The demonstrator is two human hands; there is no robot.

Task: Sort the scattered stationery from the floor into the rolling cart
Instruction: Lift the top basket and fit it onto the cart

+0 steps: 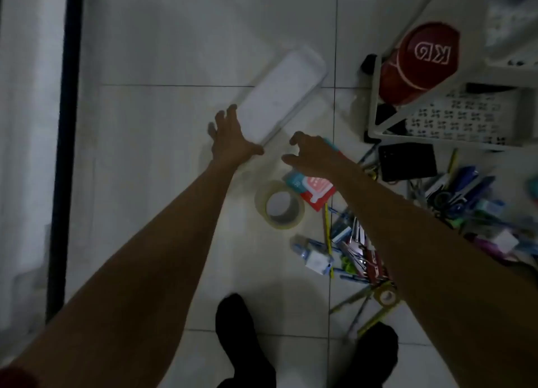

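Observation:
A long white plastic tray lies slanted on the tiled floor. My left hand reaches its near end, fingers spread along the left edge and thumb at the near corner; the grip is unclear. Just right of the tray my right hand hovers with loosely curled fingers, holding nothing, above a red and teal packet. A roll of clear tape lies beside the packet. Pens, markers and clips are strewn to the right. The white rolling cart stands at the upper right.
The cart's bottom shelf holds a red round tin and a perforated white basket. A black box lies by the cart. A small tape roll sits near my feet. A dark upright bar borders the left.

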